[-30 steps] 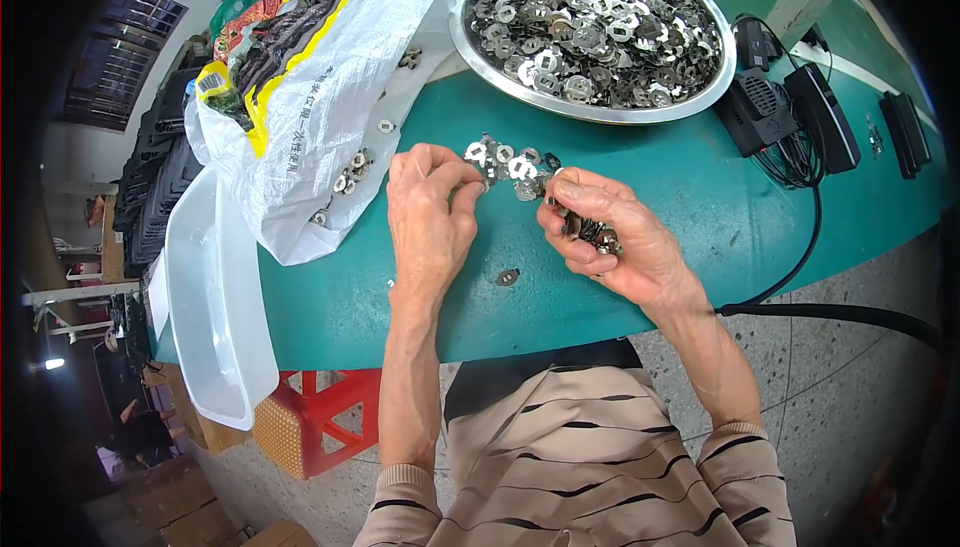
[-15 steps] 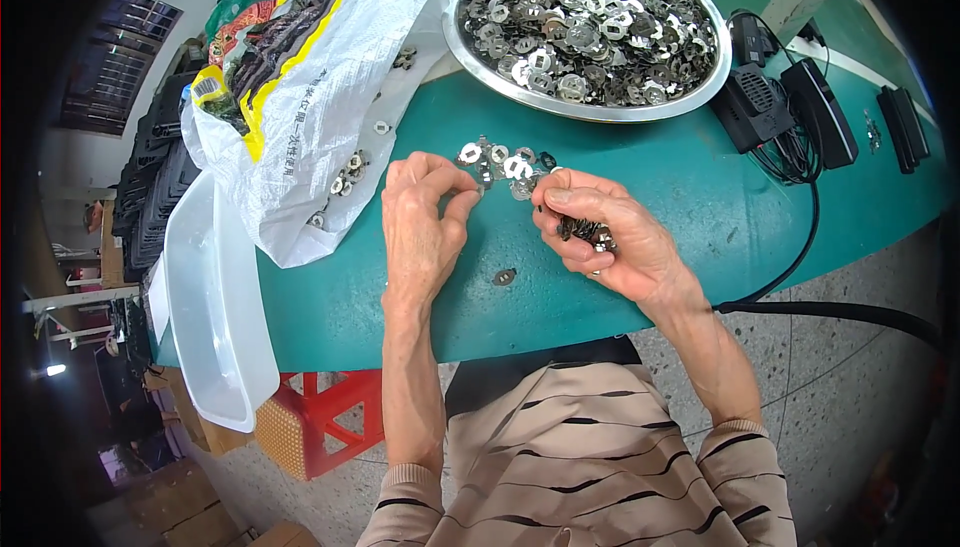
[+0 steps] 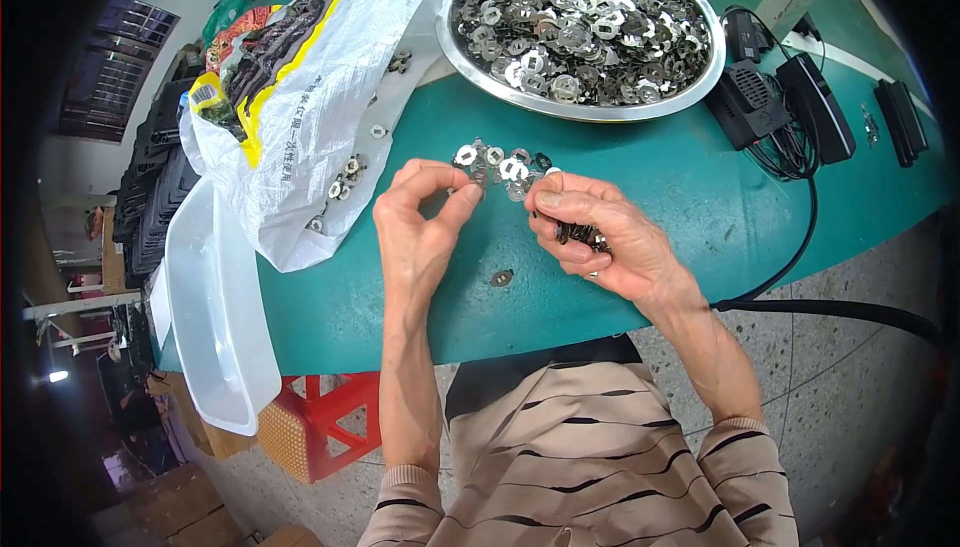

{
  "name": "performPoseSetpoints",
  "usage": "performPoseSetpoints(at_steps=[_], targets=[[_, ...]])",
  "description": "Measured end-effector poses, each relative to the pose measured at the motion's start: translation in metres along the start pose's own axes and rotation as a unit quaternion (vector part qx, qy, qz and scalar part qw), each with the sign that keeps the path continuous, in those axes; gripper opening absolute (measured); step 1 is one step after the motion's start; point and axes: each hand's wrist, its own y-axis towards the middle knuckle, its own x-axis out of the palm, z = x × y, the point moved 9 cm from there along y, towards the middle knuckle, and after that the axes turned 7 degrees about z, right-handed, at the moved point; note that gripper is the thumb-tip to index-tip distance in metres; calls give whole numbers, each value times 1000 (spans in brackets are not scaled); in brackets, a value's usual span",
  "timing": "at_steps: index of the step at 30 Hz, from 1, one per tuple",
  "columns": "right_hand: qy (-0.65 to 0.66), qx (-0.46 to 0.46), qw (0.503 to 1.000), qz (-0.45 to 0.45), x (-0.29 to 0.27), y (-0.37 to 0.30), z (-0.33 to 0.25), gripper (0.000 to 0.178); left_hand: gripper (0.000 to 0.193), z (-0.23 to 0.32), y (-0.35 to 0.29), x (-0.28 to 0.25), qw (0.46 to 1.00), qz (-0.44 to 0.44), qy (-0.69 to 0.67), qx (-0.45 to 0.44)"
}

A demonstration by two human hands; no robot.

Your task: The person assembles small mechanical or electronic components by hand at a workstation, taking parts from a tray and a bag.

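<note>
My right hand (image 3: pixel 615 232) is closed round a bunch of small metal discs (image 3: pixel 578 233), dark and silvery, their edges showing between palm and fingers. Its thumb and forefinger press together beside a small pile of slotted metal discs (image 3: pixel 512 163) on the table. My left hand (image 3: pixel 415 227) pinches thumb against forefinger at the left side of that pile; what lies between the tips, if anything, is too small to make out. One lone disc (image 3: pixel 501 278) lies flat nearer to me. Beyond the pile stands a round metal basin (image 3: pixel 590 115) heaped with such discs.
A white woven bag (image 3: pixel 300 137) lies at left with several discs on it. Beside it, a white plastic tub (image 3: pixel 225 327) overhangs the table edge. Black adapters with coiled cables (image 3: pixel 765 112) sit at right on the green table (image 3: pixel 690 227). A red stool (image 3: pixel 335 422) stands below.
My left hand has turned slightly, with its thumb now meeting the forefinger beside the pile. My right hand keeps its hold on the discs. The whole view has shifted a little.
</note>
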Motion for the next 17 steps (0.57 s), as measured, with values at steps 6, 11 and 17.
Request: performPoseSetpoints(at_steps=[6, 11, 17], targets=[[-38, -10, 999, 7, 3, -1, -1, 12, 7, 1, -7, 9, 958, -64, -261, -103], [-62, -36, 997, 9, 4, -3, -5, 13, 9, 12, -9, 15, 946, -103, -297, -77], [-114, -89, 989, 20, 8, -5, -11, 24, 12, 13, -11, 18, 964, -134, -226, -34]])
